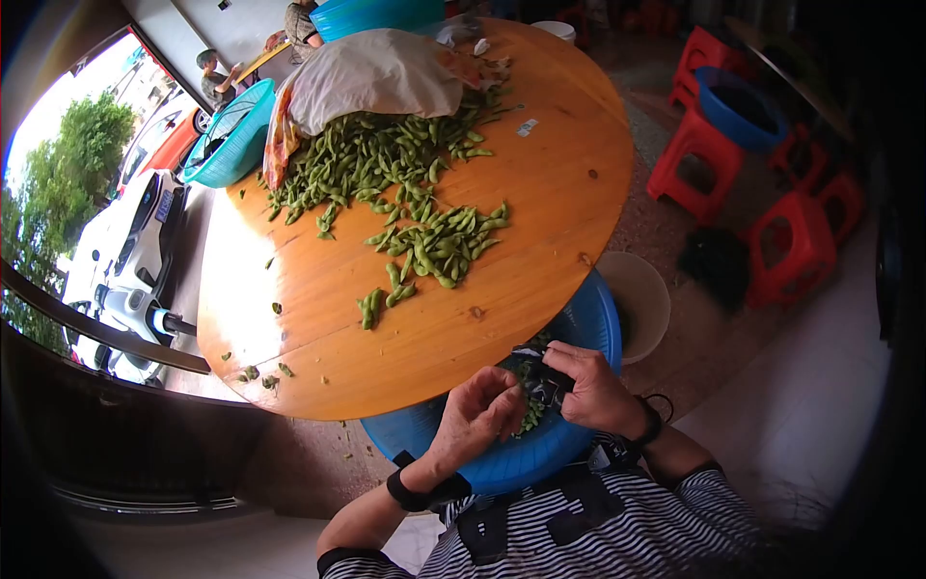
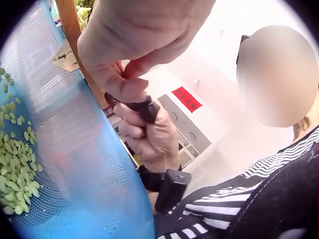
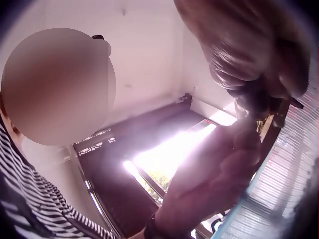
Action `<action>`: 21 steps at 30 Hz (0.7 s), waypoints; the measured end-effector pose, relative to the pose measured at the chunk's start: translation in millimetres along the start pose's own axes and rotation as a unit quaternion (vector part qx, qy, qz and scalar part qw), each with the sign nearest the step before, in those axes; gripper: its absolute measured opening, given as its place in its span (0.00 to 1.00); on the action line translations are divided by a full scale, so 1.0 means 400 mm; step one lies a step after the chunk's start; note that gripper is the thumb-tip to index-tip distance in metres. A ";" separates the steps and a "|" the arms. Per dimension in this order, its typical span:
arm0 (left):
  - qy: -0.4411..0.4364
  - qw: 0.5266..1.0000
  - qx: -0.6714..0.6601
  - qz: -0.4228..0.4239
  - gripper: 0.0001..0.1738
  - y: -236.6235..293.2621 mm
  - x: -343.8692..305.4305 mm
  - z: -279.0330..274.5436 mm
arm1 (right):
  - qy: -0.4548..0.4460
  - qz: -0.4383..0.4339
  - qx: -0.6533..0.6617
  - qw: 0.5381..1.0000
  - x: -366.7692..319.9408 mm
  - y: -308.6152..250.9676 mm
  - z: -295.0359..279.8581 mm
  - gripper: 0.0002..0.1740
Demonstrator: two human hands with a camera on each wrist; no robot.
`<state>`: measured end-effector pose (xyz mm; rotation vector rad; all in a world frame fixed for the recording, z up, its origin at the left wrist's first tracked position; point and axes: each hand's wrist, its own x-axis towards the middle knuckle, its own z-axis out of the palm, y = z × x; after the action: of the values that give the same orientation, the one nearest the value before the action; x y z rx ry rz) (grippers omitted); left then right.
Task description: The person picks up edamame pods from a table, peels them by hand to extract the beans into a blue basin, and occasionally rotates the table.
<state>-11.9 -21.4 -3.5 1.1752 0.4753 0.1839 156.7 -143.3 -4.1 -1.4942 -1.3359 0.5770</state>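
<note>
Over a blue mesh basket (image 1: 606, 323) in the lap, both hands work close together. My right hand (image 1: 595, 391) grips a small black object (image 2: 145, 108), with the fingers curled round it; its kind is partly hidden by the fingers. Beside it, my left hand (image 1: 477, 415) has curled fingers, the thumb and fingertips meeting near the black object in the left wrist view. I cannot tell what lies between those fingertips. Shelled green soybeans (image 2: 19, 174) lie in the basket. Above on the round wooden table (image 1: 540, 193) sit heaped green soybean pods (image 1: 444, 241).
A whitish sack (image 1: 376, 77) covers part of the heap. At the table's left edge stands a teal basket (image 1: 241, 140). A pale bucket (image 1: 637, 304) is right of the blue basket, with red stools (image 1: 699, 164) beyond. A scooter (image 1: 135, 314) is outside, left.
</note>
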 end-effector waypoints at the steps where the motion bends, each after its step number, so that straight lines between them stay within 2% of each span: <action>1: 0.000 1.000 0.001 0.000 0.07 0.002 -0.001 -0.001 | 0.000 0.012 -0.022 1.000 0.001 0.001 0.004 0.20; 3: 0.039 0.999 -0.030 0.000 0.07 0.009 -0.007 -0.007 | 0.014 0.019 -0.042 0.999 -0.004 0.006 -0.002 0.19; 5: 0.026 0.999 -0.037 0.008 0.08 0.000 -0.006 -0.019 | 0.028 0.026 -0.064 0.997 -0.004 0.003 -0.010 0.19; 8: 0.028 0.998 -0.040 0.025 0.09 -0.009 0.003 0.012 | 0.020 0.037 0.000 0.999 0.003 -0.016 -0.021 0.18; 9: 0.047 0.998 -0.037 0.034 0.10 -0.012 0.007 0.026 | 0.037 0.006 0.024 0.999 0.008 -0.017 -0.011 0.17; 10: -0.001 0.997 -0.011 0.070 0.12 -0.003 0.010 0.030 | 0.054 -0.026 0.049 0.997 0.013 -0.017 -0.002 0.17; 11: 0.004 0.997 -0.009 0.074 0.12 0.013 0.008 0.035 | 0.051 -0.031 0.051 0.997 0.014 -0.016 -0.001 0.17; 12: 0.022 0.986 0.131 0.097 0.14 0.036 0.006 0.044 | 0.072 -0.024 0.014 0.997 0.012 -0.010 -0.006 0.17; 13: 0.039 0.955 0.268 0.117 0.17 0.063 0.009 0.050 | 0.093 -0.015 -0.023 0.995 0.011 -0.006 -0.010 0.18; 14: 0.091 0.897 0.390 0.188 0.17 0.076 0.017 0.035 | 0.116 0.019 0.021 0.993 0.018 -0.028 -0.028 0.18; 15: 0.095 0.895 0.392 0.190 0.17 0.087 0.032 0.002 | 0.155 -0.004 0.006 0.988 0.017 -0.011 -0.053 0.17; 17: 0.207 0.757 0.556 0.275 0.13 0.112 0.067 -0.093 | 0.245 0.039 -0.050 0.967 -0.002 0.025 -0.109 0.18; 18: 0.233 0.734 0.577 0.272 0.10 0.137 0.079 -0.134 | 0.247 0.112 -0.096 0.958 -0.030 0.047 -0.153 0.19; 19: 0.259 0.711 0.596 0.269 0.07 0.157 0.089 -0.173 | 0.273 0.089 -0.208 0.935 -0.034 0.062 -0.177 0.22; 21: 0.253 0.721 0.613 0.201 0.09 0.167 0.113 -0.243 | 0.246 0.134 -0.324 0.903 -0.053 0.049 -0.215 0.28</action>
<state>-8.5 103.3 16.6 2.5852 0.8673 0.6416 233.0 -191.4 5.5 -2.2079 -0.9558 -0.1236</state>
